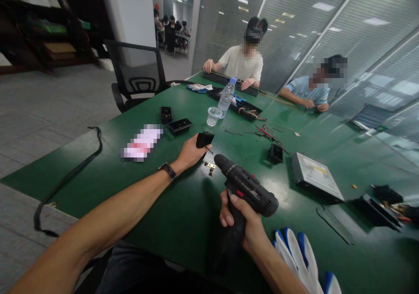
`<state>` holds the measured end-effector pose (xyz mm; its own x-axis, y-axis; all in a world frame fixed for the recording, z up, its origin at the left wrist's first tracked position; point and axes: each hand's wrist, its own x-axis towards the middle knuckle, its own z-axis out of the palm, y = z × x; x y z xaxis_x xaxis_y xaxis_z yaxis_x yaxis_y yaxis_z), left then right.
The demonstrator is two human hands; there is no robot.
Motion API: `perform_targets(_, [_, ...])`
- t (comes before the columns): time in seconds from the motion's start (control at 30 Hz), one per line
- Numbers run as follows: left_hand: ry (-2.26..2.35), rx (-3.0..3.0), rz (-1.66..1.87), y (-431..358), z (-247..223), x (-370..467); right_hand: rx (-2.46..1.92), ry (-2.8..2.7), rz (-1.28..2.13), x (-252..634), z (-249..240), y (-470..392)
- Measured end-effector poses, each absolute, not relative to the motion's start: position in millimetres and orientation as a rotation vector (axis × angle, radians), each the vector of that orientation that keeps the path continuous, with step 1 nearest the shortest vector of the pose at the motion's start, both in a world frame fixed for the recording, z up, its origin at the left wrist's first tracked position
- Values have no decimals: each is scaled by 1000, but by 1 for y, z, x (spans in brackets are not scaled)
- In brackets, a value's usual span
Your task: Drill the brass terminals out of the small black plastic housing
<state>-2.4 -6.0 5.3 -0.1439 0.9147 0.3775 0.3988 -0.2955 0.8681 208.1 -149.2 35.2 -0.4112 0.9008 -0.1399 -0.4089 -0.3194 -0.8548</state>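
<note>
My left hand (191,152) is closed round a small black part (204,140), held a little above the green table. Wrapped round the handle of a black power drill (250,185) is my right hand (240,211). The drill points up and to the left, and its thin bit reaches close to the black part; whether they touch is hard to tell. Small brass-coloured pieces (211,166) lie on the table just below my left hand. Two black box-like parts, one upright (166,114) and one flatter (180,126), rest beyond it.
Ahead stand a plastic cup (213,117) and a water bottle (226,98). A metal-cased box (317,177), a black block (275,153) and white-blue gloves (299,254) are on the right. A black strap (70,172) crosses the left edge. Two people sit across the table (131,185).
</note>
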Motion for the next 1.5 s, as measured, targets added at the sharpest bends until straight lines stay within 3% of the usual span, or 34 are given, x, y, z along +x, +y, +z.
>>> perform_targets(1.5, [1467, 1657, 1433, -8, 8, -1, -859, -967, 1839, 208, 38, -149])
